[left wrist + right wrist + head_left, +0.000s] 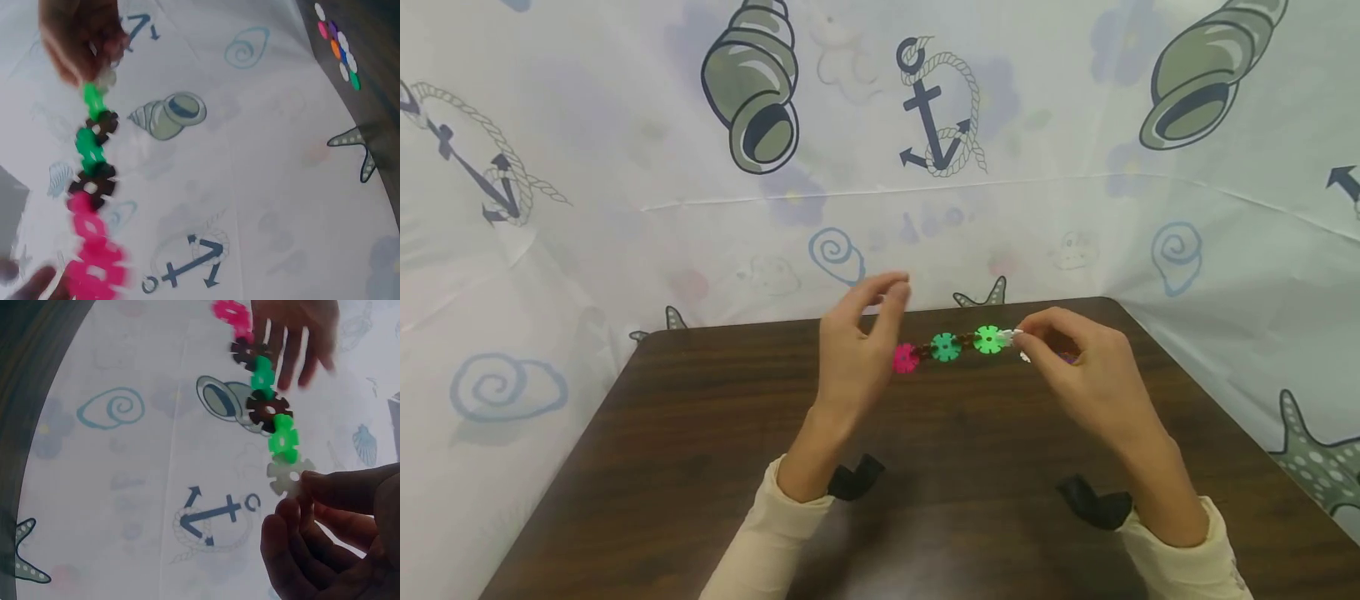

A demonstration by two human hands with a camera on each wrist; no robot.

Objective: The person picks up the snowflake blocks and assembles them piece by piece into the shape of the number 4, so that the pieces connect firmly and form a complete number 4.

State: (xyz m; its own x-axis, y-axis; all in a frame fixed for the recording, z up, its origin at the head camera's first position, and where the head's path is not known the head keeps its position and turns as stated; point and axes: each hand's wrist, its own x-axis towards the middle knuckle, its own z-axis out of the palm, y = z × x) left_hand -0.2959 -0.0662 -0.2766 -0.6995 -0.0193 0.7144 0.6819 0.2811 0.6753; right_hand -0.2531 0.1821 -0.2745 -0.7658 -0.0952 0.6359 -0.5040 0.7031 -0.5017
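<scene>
A chain of notched plastic discs hangs in the air; in the right wrist view it runs from a white disc (286, 477) through light green (284, 439), brown (269, 410) and green (262, 378) discs to pink ones (231, 311). My right hand (1086, 375) pinches the white end disc between thumb and fingertips. Beside the pink end is my left hand (859, 350), its fingers bent loosely with no disc seen between them. The left wrist view shows the pink discs (97, 269) close to blurred left fingers.
Several loose coloured discs (342, 53) lie on the dark wooden table (700, 433), partly behind my right hand in the head view. A patterned white sheet (865, 167) stands around the table's back and sides. Black straps are at both wrists.
</scene>
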